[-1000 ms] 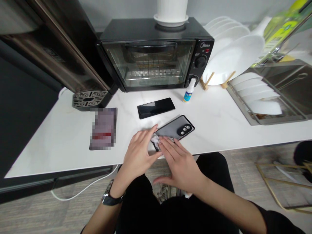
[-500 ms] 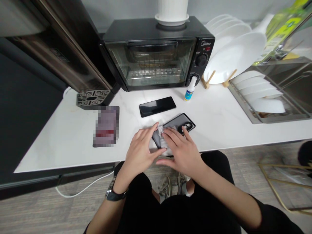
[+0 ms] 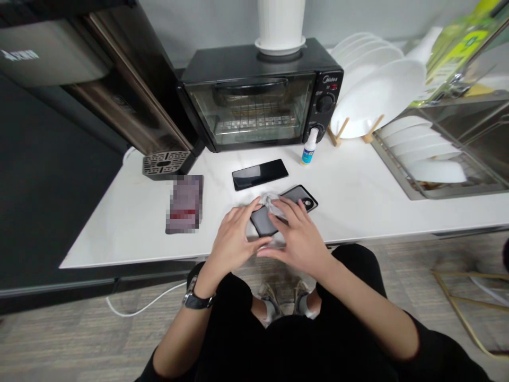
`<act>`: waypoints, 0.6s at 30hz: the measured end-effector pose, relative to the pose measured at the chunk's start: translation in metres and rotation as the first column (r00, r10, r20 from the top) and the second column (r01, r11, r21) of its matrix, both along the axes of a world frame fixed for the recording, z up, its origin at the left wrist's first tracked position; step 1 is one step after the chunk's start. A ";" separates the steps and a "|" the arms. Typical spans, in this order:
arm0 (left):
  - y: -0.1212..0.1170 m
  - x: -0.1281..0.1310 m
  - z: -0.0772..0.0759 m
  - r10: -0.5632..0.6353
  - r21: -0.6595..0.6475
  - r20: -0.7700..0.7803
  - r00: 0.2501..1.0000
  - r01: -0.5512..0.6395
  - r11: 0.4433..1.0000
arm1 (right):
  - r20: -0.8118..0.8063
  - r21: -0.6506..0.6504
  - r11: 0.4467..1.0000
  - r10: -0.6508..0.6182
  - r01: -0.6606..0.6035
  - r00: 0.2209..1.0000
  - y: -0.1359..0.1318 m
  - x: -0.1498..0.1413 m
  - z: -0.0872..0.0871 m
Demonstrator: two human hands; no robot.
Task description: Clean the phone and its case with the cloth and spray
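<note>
A grey phone case (image 3: 264, 221) with a black rim and a round camera cutout lies aslant near the counter's front edge. My left hand (image 3: 234, 232) grips its left end, thumb at the near edge and fingers at the far side. With its fingers bent, my right hand (image 3: 301, 231) presses a crumpled white wipe (image 3: 271, 199) on the case's surface and partly covers both. Just beyond lies a black phone (image 3: 260, 174), screen up. A small white spray bottle (image 3: 309, 147) with a blue label stands to the right of the phone.
A black toaster oven (image 3: 254, 109) stands at the back with a white pot (image 3: 280, 24) on top. On the left are a drink machine's drip tray (image 3: 166, 163) and a blurred-out flat item (image 3: 185, 204). White plates (image 3: 377, 95) and a sink (image 3: 425, 195) occupy the right.
The wipe and my right fingertips have shifted slightly away from me over the case, uncovering more of its near left part. The whole view has also shifted a little.
</note>
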State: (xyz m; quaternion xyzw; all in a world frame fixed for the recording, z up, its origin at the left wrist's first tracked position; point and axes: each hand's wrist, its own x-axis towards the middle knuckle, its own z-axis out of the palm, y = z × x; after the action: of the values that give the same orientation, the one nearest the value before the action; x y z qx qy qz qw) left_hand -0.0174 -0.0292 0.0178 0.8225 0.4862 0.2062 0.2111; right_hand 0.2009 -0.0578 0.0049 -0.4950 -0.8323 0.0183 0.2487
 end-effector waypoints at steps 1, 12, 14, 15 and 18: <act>0.000 -0.001 0.000 0.002 0.001 0.002 1.000 -0.002 1.000 | -0.017 -0.013 0.999 0.031 -0.031 0.999 -0.002 -0.007 -0.001; -0.003 -0.002 -0.002 -0.008 0.040 0.016 1.000 0.007 0.999 | 0.008 -0.014 0.984 -0.175 0.175 0.985 0.000 0.011 -0.007; -0.004 -0.002 -0.002 -0.005 0.024 0.032 0.999 0.004 1.000 | -0.039 -0.041 0.990 -0.137 0.135 0.990 -0.004 0.002 -0.004; -0.004 -0.002 -0.002 -0.003 0.012 0.039 0.999 0.002 1.000 | -0.067 -0.063 0.995 -0.075 0.071 0.995 -0.007 -0.006 -0.003; -0.004 -0.003 -0.001 0.010 -0.015 0.053 0.999 -0.010 1.000 | -0.114 -0.112 0.983 0.132 -0.145 0.985 -0.018 -0.030 0.001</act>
State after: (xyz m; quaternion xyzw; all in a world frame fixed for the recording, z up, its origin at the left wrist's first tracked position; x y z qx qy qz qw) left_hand -0.0205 -0.0332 0.0164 0.8128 0.4859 0.2255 0.2288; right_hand 0.1712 -0.0754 0.0058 -0.4482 -0.8478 0.1120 0.2604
